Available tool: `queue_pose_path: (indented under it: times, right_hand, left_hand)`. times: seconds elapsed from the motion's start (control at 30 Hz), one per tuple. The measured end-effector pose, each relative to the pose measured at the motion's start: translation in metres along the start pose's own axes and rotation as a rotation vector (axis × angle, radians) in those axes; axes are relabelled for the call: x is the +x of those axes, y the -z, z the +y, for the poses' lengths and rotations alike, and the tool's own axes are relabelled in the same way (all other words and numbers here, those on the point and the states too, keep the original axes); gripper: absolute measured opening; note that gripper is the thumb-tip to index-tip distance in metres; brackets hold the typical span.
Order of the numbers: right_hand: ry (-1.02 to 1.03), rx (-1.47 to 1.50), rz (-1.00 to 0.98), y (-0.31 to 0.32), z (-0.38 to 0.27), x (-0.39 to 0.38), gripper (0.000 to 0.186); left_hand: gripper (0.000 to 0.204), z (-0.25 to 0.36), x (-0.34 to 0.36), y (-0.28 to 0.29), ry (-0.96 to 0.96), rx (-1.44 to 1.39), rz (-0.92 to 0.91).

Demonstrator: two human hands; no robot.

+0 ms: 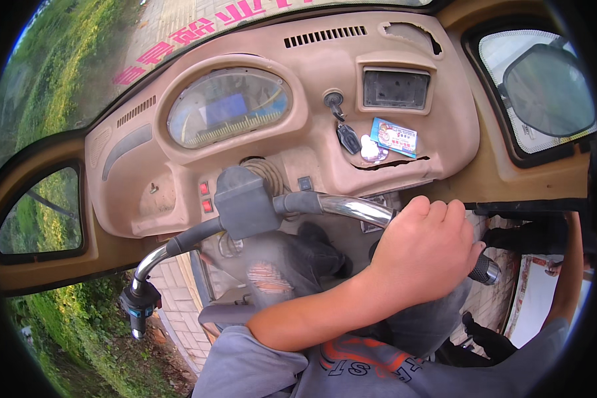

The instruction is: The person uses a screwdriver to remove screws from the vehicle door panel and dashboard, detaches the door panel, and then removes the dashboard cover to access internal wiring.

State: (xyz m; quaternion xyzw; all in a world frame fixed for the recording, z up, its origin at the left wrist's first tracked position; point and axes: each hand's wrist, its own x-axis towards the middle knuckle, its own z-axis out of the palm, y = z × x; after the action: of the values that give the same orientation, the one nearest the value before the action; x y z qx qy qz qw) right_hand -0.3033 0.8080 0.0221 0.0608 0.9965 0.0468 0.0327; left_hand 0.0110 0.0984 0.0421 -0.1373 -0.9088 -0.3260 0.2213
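Note:
My left forearm crosses in front of me, and my left hand point(428, 249) is wrapped round the right handlebar grip point(485, 270), its ribbed black end showing past the thumb. Chrome handlebars point(355, 207) run from a grey centre cover point(245, 202) to the left grip point(138, 322), which no hand touches. My right arm point(570, 278) rises at the right edge; its hand is out of sight past the brown door frame. Ahead, a key point(335, 101) sits in the dash lock with a black fob point(348, 138) hanging from it.
The beige dashboard point(325, 60) holds an instrument cluster point(229, 109), a dark screen point(397, 88), cards point(398, 137) and two red switches point(206, 197). A side mirror point(549, 89) shows through the right window. Green bushes point(53, 86) and paving point(179, 285) lie outside.

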Motion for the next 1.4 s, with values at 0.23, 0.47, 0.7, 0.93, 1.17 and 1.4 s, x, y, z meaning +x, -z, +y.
queue_pose_path:
  times: [0.23,0.47,0.7,0.93,1.17,1.4]
  right_hand:
    - [-0.014,0.245,0.334,0.005,-0.096,-0.137,0.033]
    - [0.094,0.574,0.576,0.135,-0.175,-0.361,0.033]
    - [0.711,1.153,0.627,0.153,-0.363,-0.449,0.050]
    - [1.106,0.752,0.630,0.142,-0.585,-0.418,0.038]
    - [1.161,0.607,0.603,0.109,-0.649,-0.373,0.033]
    - [1.162,0.616,0.578,0.101,-0.658,-0.358,0.033]
  left_hand:
    - [0.030,-0.004,0.006,-0.006,-0.086,0.088,0.090]
    - [0.028,-0.006,0.001,0.002,-0.116,0.087,0.029]
    - [0.011,-0.046,-0.033,0.060,-0.023,-0.030,0.513]
    - [0.028,-0.184,-0.062,0.094,0.401,-0.017,0.478]
    - [0.037,-0.224,-0.022,0.075,0.218,0.157,0.372]
    - [0.033,-0.237,-0.007,0.063,0.276,0.246,0.287]
